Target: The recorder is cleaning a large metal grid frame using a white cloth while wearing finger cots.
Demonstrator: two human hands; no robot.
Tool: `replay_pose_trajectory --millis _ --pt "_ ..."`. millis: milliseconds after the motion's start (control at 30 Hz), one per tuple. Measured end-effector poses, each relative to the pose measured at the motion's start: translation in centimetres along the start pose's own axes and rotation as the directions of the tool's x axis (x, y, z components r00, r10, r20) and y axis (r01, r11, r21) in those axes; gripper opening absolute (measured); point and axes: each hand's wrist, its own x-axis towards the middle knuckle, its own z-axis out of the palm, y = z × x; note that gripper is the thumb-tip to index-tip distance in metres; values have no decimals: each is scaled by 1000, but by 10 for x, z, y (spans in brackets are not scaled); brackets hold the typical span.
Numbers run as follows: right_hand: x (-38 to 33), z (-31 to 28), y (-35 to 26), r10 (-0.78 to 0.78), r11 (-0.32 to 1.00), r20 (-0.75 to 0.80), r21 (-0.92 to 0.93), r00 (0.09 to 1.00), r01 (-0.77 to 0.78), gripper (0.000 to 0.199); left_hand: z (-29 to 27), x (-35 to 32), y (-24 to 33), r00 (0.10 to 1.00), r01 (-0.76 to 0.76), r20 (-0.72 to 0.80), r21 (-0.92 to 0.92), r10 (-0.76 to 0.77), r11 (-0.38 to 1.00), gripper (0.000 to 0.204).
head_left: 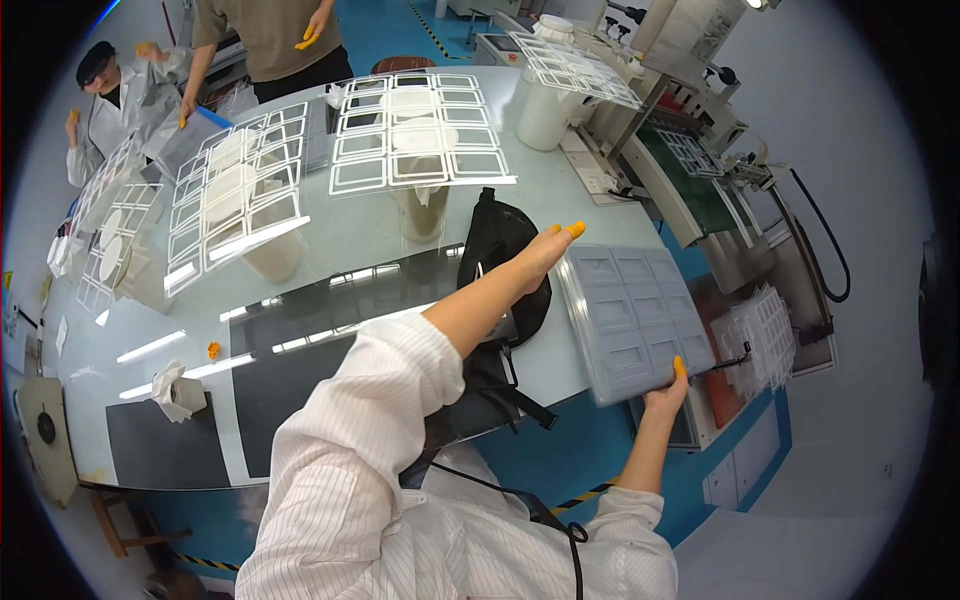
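A stack of grey translucent plastic trays with rectangular compartments is held at the table's right edge, partly out past it. My right hand, with a yellow finger cot, grips the near edge of the stack, thumb on top and the other fingers hidden underneath. At the far left corner of the stack is my left hand, its yellow-tipped fingers together against the edge; part of its grip is hidden. Under my left forearm lies a black bag with straps.
White grid frames rest on white tubs across the table. A machine with a green conveyor belt stands at the right, beside stacked clear sheets. Two people work at the far left. A tissue pack sits near the front.
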Motion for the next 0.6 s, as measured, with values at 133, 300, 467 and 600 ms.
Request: replay_pose_trajectory --millis 133,300,467,600 --pt "22 -9 -26 81 990 21 -114 996 -78 44 -5 -49 30 993 -31 113 -17 33 999 40" --pt "-3 -1 -43 71 536 -169 -825 983 -180 43 -42 -117 37 974 56 220 2 -55 998 30" --pt "-26 30 -54 -253 -263 226 -952 941 158 48 -59 -175 24 958 128 259 6 -125 992 28" --pt "-68 76 -16 -250 -462 611 -757 751 461 32 -76 -242 31 980 -29 199 87 11 996 23"
